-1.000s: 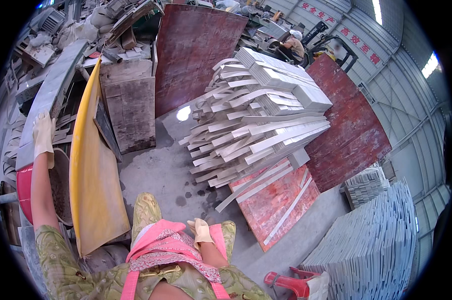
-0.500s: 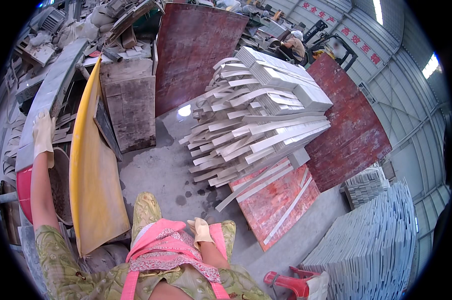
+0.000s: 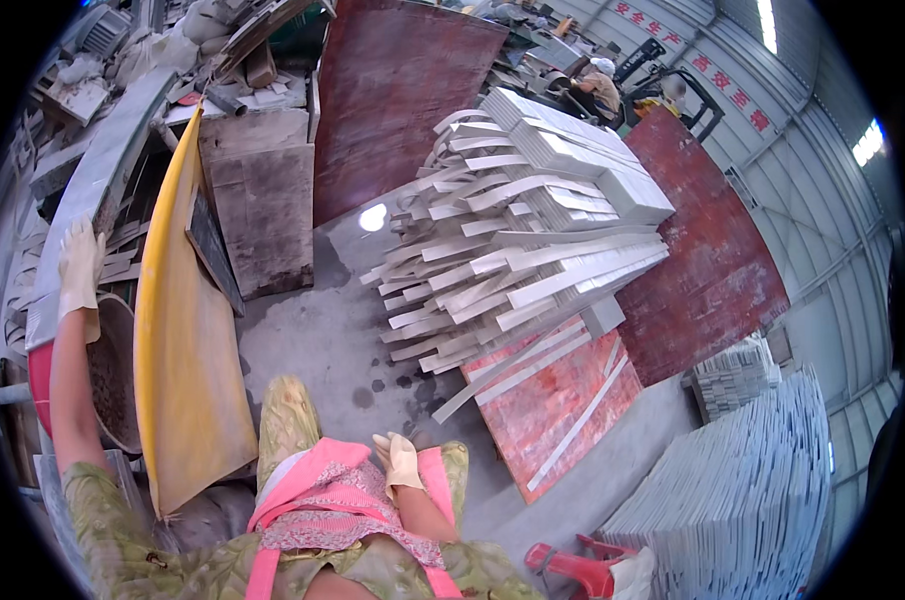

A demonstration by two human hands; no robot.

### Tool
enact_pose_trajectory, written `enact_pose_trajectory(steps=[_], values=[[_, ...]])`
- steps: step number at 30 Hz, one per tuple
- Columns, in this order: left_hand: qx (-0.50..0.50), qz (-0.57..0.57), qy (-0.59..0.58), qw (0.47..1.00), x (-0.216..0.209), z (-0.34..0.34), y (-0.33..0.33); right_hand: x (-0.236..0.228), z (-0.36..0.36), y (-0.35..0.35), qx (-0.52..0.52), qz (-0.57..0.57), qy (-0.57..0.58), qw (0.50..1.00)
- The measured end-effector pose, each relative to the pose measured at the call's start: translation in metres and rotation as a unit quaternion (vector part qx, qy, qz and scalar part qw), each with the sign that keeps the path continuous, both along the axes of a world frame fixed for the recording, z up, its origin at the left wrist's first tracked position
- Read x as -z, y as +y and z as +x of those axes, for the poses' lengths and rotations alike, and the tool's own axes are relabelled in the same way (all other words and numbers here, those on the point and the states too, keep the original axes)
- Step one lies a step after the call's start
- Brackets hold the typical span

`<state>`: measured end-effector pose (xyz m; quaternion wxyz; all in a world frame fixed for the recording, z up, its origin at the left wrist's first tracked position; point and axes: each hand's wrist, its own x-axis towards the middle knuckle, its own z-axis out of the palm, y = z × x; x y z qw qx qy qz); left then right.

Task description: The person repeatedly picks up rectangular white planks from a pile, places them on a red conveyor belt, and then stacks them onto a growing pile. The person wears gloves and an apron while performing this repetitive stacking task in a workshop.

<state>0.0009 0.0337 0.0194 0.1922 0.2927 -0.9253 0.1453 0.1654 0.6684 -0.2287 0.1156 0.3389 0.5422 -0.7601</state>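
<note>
My left hand [image 3: 80, 265], in a pale rubber glove, lies with its fingers stretched out on a long grey-white beam [image 3: 98, 185] that has a red section [image 3: 40, 385] at its near end. Beside that arm stands a curved yellow panel [image 3: 188, 340], tilted upright, with a dark round basin [image 3: 116, 375] partly hidden behind my forearm. My right hand [image 3: 401, 468], gloved the same way, rests over my right thigh by the pink apron [image 3: 318, 490]. Its fingers are loosely spread, and nothing shows in them.
Ahead lies a stack of pale stone strips [image 3: 533, 230], with a red board [image 3: 563, 410] in front. Thin slabs [image 3: 723, 490] stand at right near a red stool [image 3: 578, 575]. A wooden box [image 3: 263, 205] stands past the yellow panel. Another person [image 3: 601, 88] sits far off.
The view has shifted slightly. My left hand stays on the beam and my right hand on my lap, with hardly any movement.
</note>
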Motion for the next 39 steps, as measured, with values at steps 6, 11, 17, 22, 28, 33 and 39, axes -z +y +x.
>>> enact_pose_trajectory(steps=[6, 11, 17, 22, 28, 33, 39], values=[[0.049, 0.022, 0.029, 0.998, 0.034, 0.020, -0.055, 0.000, -0.057, -0.016, 0.013, -0.038, 0.000, 0.999], [0.030, 0.019, -0.035, 0.999, 0.037, 0.048, -0.028, -0.022, -0.134, -0.027, -0.042, -0.016, -0.040, 0.998], [-0.062, 0.106, -0.049, 0.991, 0.003, 0.036, 0.039, -0.199, -0.274, -0.078, -0.238, 0.050, 0.047, 0.969], [-0.030, 0.096, -0.033, 0.994, 0.001, 0.040, 0.044, -0.246, -0.335, -0.132, -0.258, 0.045, 0.100, 0.960], [-0.020, 0.130, -0.027, 0.991, 0.005, 0.057, 0.041, -0.233, -0.377, -0.173, -0.252, -0.007, 0.134, 0.958], [-0.030, 0.163, -0.051, 0.985, -0.021, 0.055, 0.050, -0.208, -0.444, -0.196, -0.286, 0.016, 0.061, 0.956], [-0.128, 0.098, -0.134, 0.978, 0.018, 0.078, 0.017, -0.194, -0.567, -0.207, -0.440, 0.045, 0.056, 0.895]])
